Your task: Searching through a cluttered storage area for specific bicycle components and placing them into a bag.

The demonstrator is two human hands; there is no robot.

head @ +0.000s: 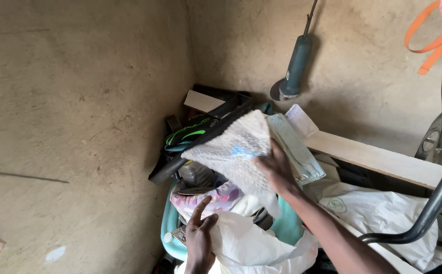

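Against the far corner of the mud walls, right hand raised and closed on a white textured cloth, held spread over a heap of clutter beside a black slipper. Nearer and lower left, left hand half open, fingers stretched up, resting on a white plastic bag just below a flowered fabric. Up on the far wall, a green angle grinder hanging; to the right, a pale wooden plank.

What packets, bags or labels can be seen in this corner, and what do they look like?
Flat packet: behind the right hand, pale with faint print.
White sack: bottom centre, crumpled, under the left hand.
White bag: right, below the wooden plank, small green swirl.
No screens or signs.
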